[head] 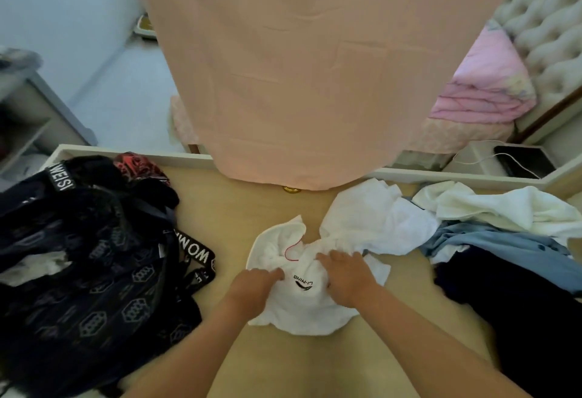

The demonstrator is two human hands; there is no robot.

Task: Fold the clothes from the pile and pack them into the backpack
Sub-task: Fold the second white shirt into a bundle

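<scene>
A crumpled white shirt [302,300] with a black logo and a red thread lies in the middle of the wooden table [233,208]. My left hand [252,287] grips its left side with curled fingers. My right hand [346,274] rests on its right side, fingers spread over the bunched cloth. The black patterned backpack [88,271] with lettered straps lies open at the left. A pile of clothes sits at the right: white pieces [491,205], a blue shirt [510,246] and a dark garment [522,309].
A pink bed sheet [315,67] hangs down past the table's far edge. A folded pink quilt [485,92] and a tufted headboard [548,10] are at the back right. A grey cabinet [28,114] stands at the left. A white box with a cable [510,158] is behind the pile.
</scene>
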